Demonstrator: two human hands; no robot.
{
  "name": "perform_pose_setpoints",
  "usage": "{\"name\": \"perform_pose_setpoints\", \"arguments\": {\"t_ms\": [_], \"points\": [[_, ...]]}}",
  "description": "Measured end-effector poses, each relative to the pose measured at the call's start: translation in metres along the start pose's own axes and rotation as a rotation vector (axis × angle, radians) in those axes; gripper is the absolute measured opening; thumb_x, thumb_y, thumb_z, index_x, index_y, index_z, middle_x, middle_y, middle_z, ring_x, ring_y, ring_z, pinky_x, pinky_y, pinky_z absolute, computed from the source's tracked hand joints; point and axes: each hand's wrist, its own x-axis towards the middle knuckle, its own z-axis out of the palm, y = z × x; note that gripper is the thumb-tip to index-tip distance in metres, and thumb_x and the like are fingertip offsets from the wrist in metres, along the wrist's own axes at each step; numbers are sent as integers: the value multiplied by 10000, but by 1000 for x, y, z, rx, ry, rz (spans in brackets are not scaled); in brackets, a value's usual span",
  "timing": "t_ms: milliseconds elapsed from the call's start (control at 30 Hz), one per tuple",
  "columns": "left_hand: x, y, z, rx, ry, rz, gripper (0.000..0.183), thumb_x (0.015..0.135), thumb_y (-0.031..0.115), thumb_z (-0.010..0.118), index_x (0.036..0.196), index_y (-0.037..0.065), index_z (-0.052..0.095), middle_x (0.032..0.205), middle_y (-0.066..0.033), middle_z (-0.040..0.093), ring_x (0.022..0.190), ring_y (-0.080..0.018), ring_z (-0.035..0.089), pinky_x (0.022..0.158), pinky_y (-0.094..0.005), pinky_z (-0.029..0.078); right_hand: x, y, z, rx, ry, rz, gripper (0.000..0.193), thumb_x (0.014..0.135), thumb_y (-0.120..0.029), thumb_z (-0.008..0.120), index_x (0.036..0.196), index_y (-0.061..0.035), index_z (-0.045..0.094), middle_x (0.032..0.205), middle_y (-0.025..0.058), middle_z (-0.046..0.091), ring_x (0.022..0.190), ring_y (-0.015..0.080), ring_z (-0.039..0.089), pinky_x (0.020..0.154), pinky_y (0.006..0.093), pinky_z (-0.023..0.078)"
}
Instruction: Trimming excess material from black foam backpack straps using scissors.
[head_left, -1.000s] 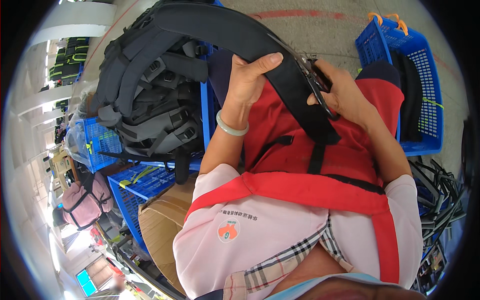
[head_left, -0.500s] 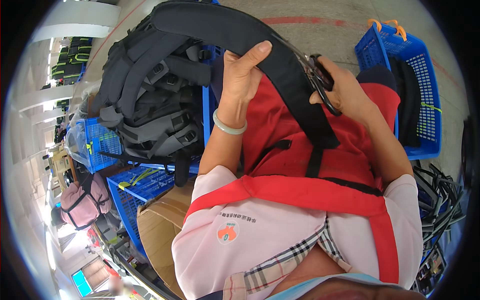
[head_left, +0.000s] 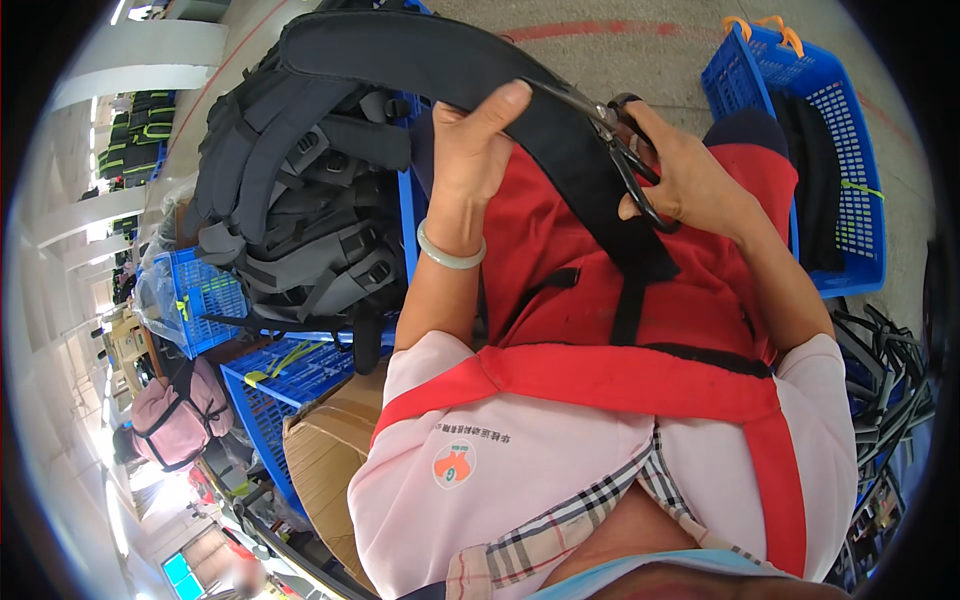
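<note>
A long, curved black padded strap [head_left: 425,58] arches across the top of the view and runs down over my red apron [head_left: 530,240] to a flat end. My left hand [head_left: 470,150] is closed on the strap's near edge, its thumb lying on top. In my right hand [head_left: 695,175] is a pair of scissors [head_left: 632,165] with dark handles, fingers and thumb through the loops. The handles stand apart, and the metal blades point left along the strap's far edge, past my left thumb. Whether they touch the fabric cannot be made out.
To the left, a heap of black and grey padded straps with buckles [head_left: 330,240] rests by blue crates [head_left: 290,365]. A cardboard box [head_left: 335,440] is at my left side. A blue basket [head_left: 860,180] holding black pieces stands right; loose dark strips [head_left: 885,400] hang below it.
The scissors' handles have spread wider, and the blades have shifted slightly down and left along the strap's edge. My left hand has moved slightly left, still holding the strap.
</note>
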Motion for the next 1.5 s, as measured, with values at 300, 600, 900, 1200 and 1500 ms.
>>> {"name": "perform_pose_setpoints", "arguments": {"t_ms": [300, 600, 900, 1200, 1500], "points": [[-3, -2, -3, 17, -26, -14, 240, 783, -82, 686, 979, 53, 656, 936, -29, 671, 853, -126, 641, 797, -270, 513, 0, 6, 3, 160, -59, 45, 678, 647, -385, 839, 1095, -24, 482, 771, 124, 549, 665, 283, 499, 628, 371, 410], [-4, 0, 4, 37, -30, 12, 215, 788, -78, 684, 962, 48, 667, 923, -31, 680, 841, -131, 651, 787, -272, 520, 1, 0, 6, 76, 15, 53, 579, 710, -364, 808, 1067, -20, 507, 696, 113, 519, 624, 236, 453, 592, 355, 392], [-2, -1, 4, 20, -30, 9, 201, 795, -73, 679, 962, 38, 666, 919, -44, 683, 822, -137, 657, 777, -276, 529, -6, 1, 4, 48, 70, -64, 722, 631, -377, 845, 1119, -41, 434, 696, 111, 506, 630, 274, 496, 595, 377, 405], [-5, -3, 12, 46, -67, 19, 215, 787, -91, 683, 960, 34, 666, 910, -48, 685, 820, -143, 661, 770, -277, 540, -4, -11, -2, -4, 21, -1, 726, 631, -424, 836, 1101, -34, 444, 712, 124, 510, 651, 298, 514, 628, 384, 420], [-1, -3, 9, -28, -36, -17, 184, 801, -66, 676, 952, 38, 668, 915, -41, 683, 839, -143, 658, 795, -293, 533, -3, 1, 3, 110, 45, 13, 548, 728, -370, 793, 1045, -20, 514, 684, 105, 495, 618, 221, 472, 590, 333, 409]]}}
